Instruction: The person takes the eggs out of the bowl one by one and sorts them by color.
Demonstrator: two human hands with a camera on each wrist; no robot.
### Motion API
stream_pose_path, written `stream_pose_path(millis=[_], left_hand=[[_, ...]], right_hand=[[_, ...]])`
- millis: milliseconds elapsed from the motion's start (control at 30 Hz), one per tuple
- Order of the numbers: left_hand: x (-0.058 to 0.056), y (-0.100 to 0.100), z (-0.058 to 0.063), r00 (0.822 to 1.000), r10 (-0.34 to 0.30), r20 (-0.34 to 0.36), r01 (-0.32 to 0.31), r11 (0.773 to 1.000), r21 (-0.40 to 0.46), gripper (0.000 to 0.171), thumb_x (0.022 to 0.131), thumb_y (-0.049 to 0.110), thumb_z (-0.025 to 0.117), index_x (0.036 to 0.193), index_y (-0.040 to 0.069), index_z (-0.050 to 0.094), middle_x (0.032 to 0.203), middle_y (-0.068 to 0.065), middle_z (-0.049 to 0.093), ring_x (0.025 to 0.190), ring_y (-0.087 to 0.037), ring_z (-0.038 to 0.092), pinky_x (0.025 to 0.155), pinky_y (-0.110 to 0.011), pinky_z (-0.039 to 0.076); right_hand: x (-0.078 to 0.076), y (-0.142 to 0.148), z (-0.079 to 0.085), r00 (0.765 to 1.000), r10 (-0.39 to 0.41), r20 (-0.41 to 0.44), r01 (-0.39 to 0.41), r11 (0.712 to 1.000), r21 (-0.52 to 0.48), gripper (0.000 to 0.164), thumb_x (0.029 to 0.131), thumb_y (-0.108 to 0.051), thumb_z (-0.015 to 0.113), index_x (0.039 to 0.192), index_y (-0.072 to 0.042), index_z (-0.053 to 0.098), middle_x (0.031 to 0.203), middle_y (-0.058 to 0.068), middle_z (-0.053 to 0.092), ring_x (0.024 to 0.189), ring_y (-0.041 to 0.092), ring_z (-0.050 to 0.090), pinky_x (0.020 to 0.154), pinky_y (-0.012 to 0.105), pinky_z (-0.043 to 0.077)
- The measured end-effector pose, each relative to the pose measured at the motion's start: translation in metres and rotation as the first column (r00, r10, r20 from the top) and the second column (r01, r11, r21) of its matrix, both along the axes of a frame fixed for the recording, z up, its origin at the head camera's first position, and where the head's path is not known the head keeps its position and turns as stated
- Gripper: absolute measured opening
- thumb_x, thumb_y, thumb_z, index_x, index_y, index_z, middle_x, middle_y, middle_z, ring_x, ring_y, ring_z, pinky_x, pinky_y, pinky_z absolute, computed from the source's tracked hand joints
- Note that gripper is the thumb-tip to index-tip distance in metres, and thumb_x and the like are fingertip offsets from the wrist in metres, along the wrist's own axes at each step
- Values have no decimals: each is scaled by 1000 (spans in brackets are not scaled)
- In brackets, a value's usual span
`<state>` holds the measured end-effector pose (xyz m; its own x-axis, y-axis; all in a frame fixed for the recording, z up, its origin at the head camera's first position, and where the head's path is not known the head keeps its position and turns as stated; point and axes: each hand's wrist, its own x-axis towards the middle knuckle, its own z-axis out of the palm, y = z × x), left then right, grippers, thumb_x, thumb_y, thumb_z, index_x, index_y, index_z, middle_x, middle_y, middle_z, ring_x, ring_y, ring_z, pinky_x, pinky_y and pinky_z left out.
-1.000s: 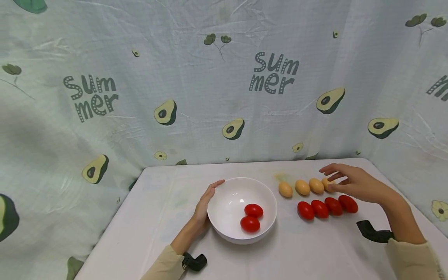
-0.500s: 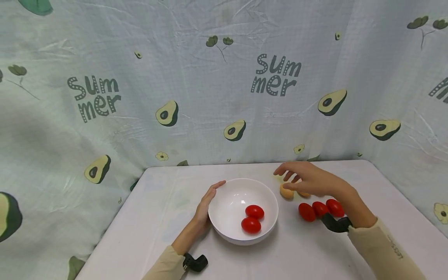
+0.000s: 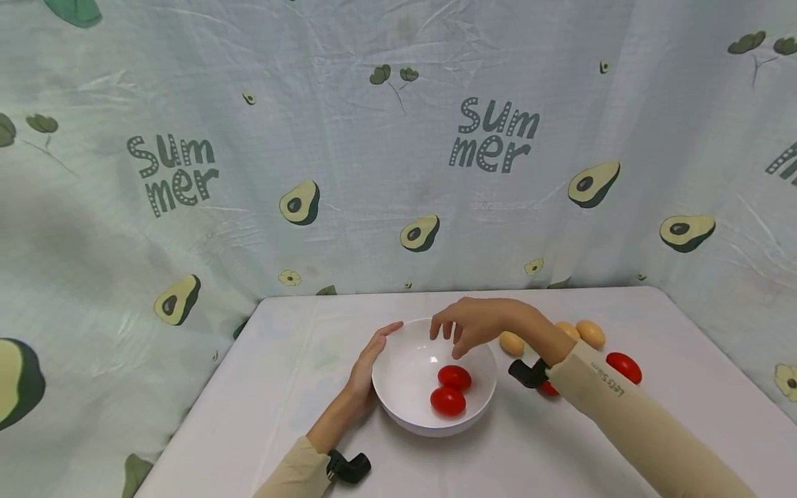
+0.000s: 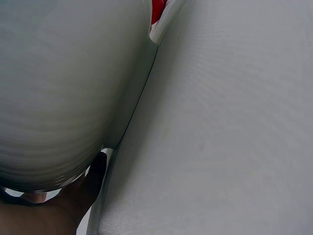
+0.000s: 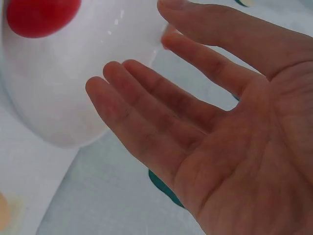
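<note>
A white bowl (image 3: 405, 387) stands on the table with two red egg-shaped pieces inside, an upper one (image 3: 454, 377) and a lower one (image 3: 447, 401). Against the bowl's left outer wall rests my left hand (image 3: 367, 370), its fingers laid along the side up to the rim. The left wrist view has the same hand (image 4: 63, 208) touching the bowl's wall (image 4: 58, 98). Above the bowl's right half hovers my right hand (image 3: 476, 321). In the right wrist view this hand (image 5: 195, 122) shows its palm bare, fingers loosely extended, holding nothing.
Right of the bowl, yellow egg-shaped pieces (image 3: 591, 333) lie on the white table (image 3: 299, 373), with red ones (image 3: 624, 367) nearer me. My right forearm and sleeve (image 3: 629, 408) partly cover both rows. A printed cloth (image 3: 349, 138) hangs behind the table.
My right hand has swept left from the far end of the yellow row to above the bowl, carrying nothing visible. The left hand and the bowl stay put.
</note>
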<state>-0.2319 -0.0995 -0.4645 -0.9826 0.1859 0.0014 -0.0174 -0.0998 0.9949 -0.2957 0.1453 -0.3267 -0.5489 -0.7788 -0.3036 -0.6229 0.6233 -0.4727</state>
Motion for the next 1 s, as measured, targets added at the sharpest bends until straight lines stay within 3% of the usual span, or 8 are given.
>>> stream_pose_path(millis=[167,400,667,1000], left_hand=[[1,-1,0,1000,3,-6,-3,1000,3,52,111,43,26,158,23,40,168,-2,33,148,-27,42,109,-23,43],[1,-1,0,1000,-12,-11,12,1000,22,53,112,42,26,159,21,38,169,-7,30,152,-32,38,114,-28,42],[1,-1,0,1000,-16,-11,16,999,33,53,112,41,26,159,21,38,167,-7,34,148,-30,42,109,-24,44],[0,-2,-1,1000,-21,-17,21,999,33,53,111,42,27,158,21,40,168,-3,32,150,-28,39,111,-23,42]], right_hand=[[-3,-23,-6,994,-64,88,51,989,142,44,83,-9,83,123,-23,69,117,6,69,101,20,66,84,38,65],[-5,-40,-16,977,-171,125,124,940,318,40,79,-5,85,109,-28,71,112,1,66,101,20,64,81,38,65],[-5,-49,-22,971,-202,129,135,906,401,38,76,-3,86,100,-31,74,116,-3,61,95,22,68,79,37,65],[2,-60,-26,975,-180,132,111,904,413,37,77,-2,85,98,-31,74,109,-3,62,92,22,69,77,37,66]])
